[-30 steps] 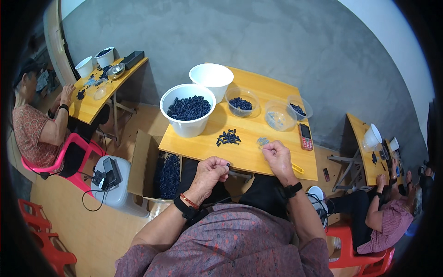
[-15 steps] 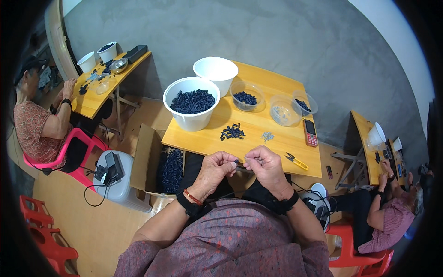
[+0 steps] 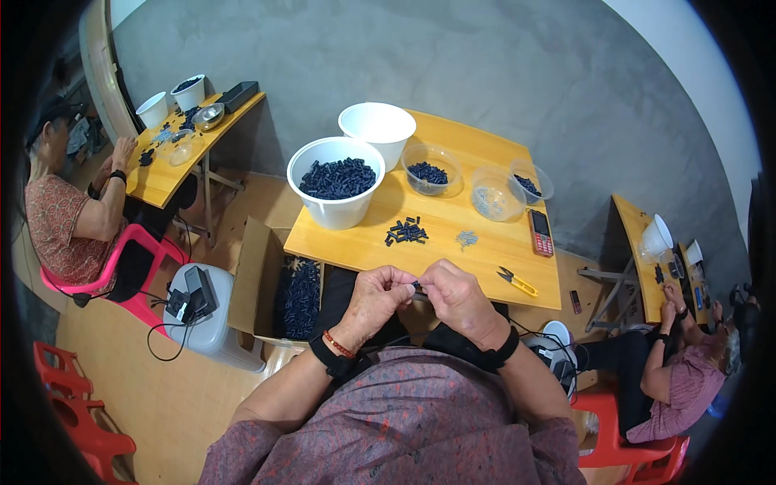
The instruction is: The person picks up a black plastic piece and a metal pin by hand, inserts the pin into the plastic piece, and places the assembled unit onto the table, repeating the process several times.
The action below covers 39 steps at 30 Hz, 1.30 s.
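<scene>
My left hand (image 3: 378, 297) is closed in a pinch on a small black cylindrical piece (image 3: 416, 284), just past the table's front edge. The fingertips of my right hand (image 3: 458, 297) are pressed together against the end of that piece; whatever they grip is hidden. Beyond my hands, a loose pile of short black tubes (image 3: 406, 232) lies on the yellow wooden table (image 3: 323, 240). To its right is a small heap of thin silvery metal pieces (image 3: 467, 238).
A white bucket (image 3: 335, 212) full of black tubes and another white bucket (image 3: 378, 121) stand at the back left. Clear plastic bowls (image 3: 495, 212), a red phone (image 3: 541, 233) and yellow-handled snips (image 3: 517, 282) are rightward. A carton (image 3: 250, 283) sits below. People work at both sides.
My right hand has moved slightly left, and its fingertips now meet the black piece in my left hand. My left hand has stayed nearly still.
</scene>
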{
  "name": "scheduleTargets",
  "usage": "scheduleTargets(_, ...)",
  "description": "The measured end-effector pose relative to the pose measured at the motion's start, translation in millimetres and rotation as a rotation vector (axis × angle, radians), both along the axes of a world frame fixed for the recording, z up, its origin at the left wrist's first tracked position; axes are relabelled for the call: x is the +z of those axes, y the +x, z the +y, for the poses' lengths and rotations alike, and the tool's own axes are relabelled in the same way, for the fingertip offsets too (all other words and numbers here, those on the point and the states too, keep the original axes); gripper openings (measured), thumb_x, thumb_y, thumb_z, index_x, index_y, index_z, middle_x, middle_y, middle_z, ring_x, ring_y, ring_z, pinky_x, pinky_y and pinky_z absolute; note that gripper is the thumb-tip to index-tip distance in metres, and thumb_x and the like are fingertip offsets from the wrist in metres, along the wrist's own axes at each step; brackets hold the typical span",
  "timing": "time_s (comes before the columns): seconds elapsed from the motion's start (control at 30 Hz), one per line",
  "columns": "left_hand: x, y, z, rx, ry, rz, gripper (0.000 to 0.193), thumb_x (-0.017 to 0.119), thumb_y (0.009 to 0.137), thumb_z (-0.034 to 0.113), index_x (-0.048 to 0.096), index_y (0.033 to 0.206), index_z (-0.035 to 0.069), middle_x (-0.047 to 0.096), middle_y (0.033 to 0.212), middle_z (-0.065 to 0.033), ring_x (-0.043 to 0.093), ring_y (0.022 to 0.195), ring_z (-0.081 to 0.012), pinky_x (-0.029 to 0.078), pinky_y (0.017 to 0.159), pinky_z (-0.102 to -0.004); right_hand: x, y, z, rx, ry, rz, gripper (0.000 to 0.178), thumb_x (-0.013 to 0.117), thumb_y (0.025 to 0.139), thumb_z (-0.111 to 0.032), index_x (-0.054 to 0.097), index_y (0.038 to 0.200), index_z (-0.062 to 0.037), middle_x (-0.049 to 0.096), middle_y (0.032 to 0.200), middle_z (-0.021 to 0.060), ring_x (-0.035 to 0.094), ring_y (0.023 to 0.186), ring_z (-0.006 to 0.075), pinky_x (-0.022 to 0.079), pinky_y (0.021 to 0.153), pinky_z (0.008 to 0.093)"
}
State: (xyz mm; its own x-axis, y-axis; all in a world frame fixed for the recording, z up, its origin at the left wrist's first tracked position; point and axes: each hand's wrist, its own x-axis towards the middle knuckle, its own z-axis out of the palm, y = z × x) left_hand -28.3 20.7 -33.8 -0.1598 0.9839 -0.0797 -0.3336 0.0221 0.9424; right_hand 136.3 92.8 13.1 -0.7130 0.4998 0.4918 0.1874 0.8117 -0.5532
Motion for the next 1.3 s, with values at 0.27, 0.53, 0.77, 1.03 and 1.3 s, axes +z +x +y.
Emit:
scheduleTargets(0.27, 7.8, -1.3, -1.8, -0.052, 0.053, 0.115, 0.007, 0.064, 0.087, -0.002, 0.066, 0.094, -0.002, 0.065, 0.079, -0.0023, 0.057, 0.065, -0.0073, 0.049, 0.062, -0.0216, 18.1, 7.2, -3.8, 0.039, 0.083, -0.112, 0.015, 0.061, 0.078, 0.009, 0.056, 0.09, 0.0016, 0.056, 0.084, 0.0162, 0.061, 0.077, 0.0364, 0.05, 0.067, 0.0404)
scheduleTargets(0.53, 6.3, 1.0, -1.5, -0.078, 0.032, 0.129, 0.005, 0.064, 0.086, -0.002, 0.065, 0.091, -0.001, 0.064, 0.079, -0.0024, 0.056, 0.065, -0.0077, 0.049, 0.061, -0.022, 28.3, 7.0, -5.9, 0.123, 0.173, -0.289, 0.016, 0.059, 0.077, 0.007, 0.054, 0.092, 0.0019, 0.052, 0.087, 0.0184, 0.058, 0.081, 0.0372, 0.049, 0.068, 0.0415)
scheduleTargets(0.77, 2.5, 0.1, -0.9, -0.116, 0.0, 0.014, 0.006, 0.064, 0.086, -0.002, 0.065, 0.092, -0.002, 0.065, 0.08, -0.003, 0.057, 0.065, -0.0081, 0.049, 0.061, -0.0224, 19.2, 7.8, -1.0, 0.07, -0.045, -0.098, 0.015, 0.059, 0.075, 0.008, 0.057, 0.089, 0.0028, 0.058, 0.082, 0.018, 0.061, 0.076, 0.0372, 0.05, 0.066, 0.04)
scheduleTargets(1.03, 8.0, 3.4, -3.2, -0.094, 0.046, 0.123, 0.004, 0.065, 0.086, 0.0, 0.064, 0.09, -0.001, 0.063, 0.078, -0.0013, 0.056, 0.065, -0.0066, 0.048, 0.06, -0.0214, 20.3, 9.4, -3.4, -0.018, -0.412, -0.093, 0.015, 0.057, 0.081, 0.005, 0.058, 0.096, 0.0017, 0.061, 0.082, 0.018, 0.064, 0.078, 0.0335, 0.051, 0.067, 0.0377)
scheduleTargets(1.3, 6.4, -1.2, -2.9, -0.064, 0.142, 0.236, 0.002, 0.065, 0.086, 0.0, 0.064, 0.088, 0.0, 0.063, 0.076, -0.0005, 0.056, 0.065, -0.0067, 0.048, 0.059, -0.0215, 36.3, 5.9, -12.6, 0.088, 0.14, -0.246, 0.019, 0.058, 0.077, 0.007, 0.051, 0.094, 0.0015, 0.055, 0.086, 0.0191, 0.059, 0.084, 0.0393, 0.049, 0.07, 0.044)
